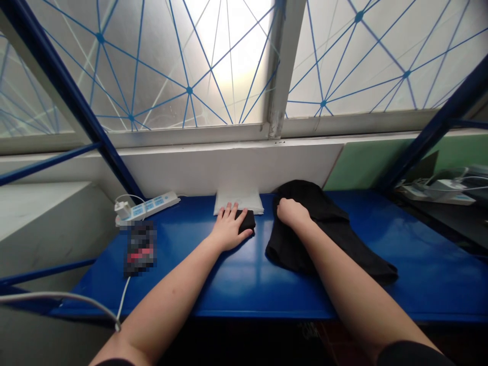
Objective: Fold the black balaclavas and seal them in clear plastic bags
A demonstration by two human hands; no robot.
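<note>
On blue shelf (385, 284): left hand (227, 229) flat, fingers apart, on black cloth (247, 221); right hand (292, 212) clamped on black garment (305, 249)

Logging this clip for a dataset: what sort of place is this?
Probably a makeshift workspace or utility room: a blue metal bench under a frosted window, with a power strip on it.

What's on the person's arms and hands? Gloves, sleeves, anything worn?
The left hand and right hand are bare: no gloves, watch or bracelet visible. The forearms are bare too. The only clothing shown is dark fabric at the bottom edge: the left sleeve and right sleeve.
</note>
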